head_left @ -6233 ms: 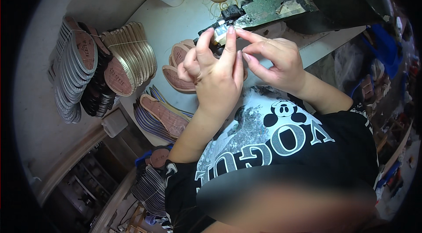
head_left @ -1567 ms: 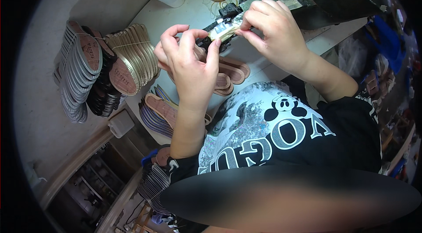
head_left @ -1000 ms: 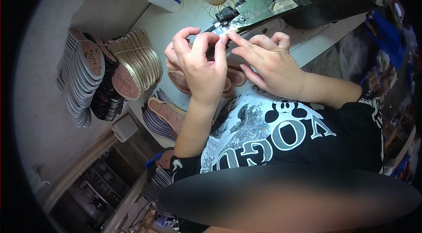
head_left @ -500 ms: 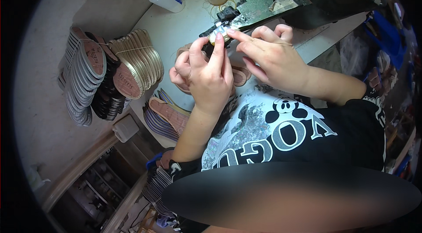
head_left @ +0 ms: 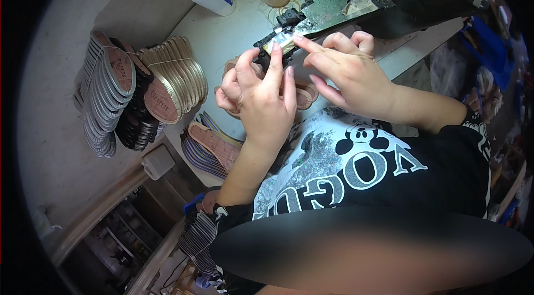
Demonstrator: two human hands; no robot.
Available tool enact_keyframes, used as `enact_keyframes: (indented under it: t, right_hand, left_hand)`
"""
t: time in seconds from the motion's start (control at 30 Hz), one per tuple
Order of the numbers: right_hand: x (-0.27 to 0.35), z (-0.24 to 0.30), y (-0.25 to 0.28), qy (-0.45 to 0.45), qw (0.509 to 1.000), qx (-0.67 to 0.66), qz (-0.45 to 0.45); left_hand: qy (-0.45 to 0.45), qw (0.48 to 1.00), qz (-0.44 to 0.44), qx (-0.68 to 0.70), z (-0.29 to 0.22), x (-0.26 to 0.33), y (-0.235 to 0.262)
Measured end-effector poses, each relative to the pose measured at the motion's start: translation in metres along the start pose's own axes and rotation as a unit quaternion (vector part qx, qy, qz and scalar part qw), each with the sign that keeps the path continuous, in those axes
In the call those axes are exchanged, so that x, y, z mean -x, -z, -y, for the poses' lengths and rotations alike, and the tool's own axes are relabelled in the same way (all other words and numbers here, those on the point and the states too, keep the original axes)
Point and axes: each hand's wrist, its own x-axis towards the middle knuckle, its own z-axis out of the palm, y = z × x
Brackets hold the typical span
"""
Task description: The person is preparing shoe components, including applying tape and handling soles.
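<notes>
Holding strap piece (head_left: 280, 45), long axis upper-right.

1. Single view: head-worn fisheye camera, the left one of a side-by-side pair, looking steeply down over the person's chest at the worktable (head_left: 239, 28).
2. Close range: the left hand (head_left: 261, 100) and right hand (head_left: 347, 69) sit near frame centre, forearms entering from the lower right.
3. Wide field: straight edges bow toward the rim, with a dark vignette around the circle.
4. No second view is supplied, so overlap cannot be judged.
</notes>
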Motion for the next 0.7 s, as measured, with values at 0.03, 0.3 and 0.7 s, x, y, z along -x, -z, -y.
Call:
enact_keyframes:
  t: [0.03, 0.3, 0.7]
  right_hand:
    - [-0.001, 0.003, 0.0, 0.0, 1.0, -0.021, -0.003]
    - [0.0, -0.002, -0.004, 0.004, 1.0, -0.014, 0.003]
    - [0.007, -0.002, -0.006, -0.029, 0.999, -0.017, 0.003]
  left_hand:
    - [0.001, 1.0, -0.002, -0.002, 0.001, 0.0, -0.002]
    - [0.013, 0.999, 0.024, -0.042, 0.002, -0.011, 0.005]
    - [-0.014, 0.999, 0.02, -0.048, 0.003, -0.006, 0.0]
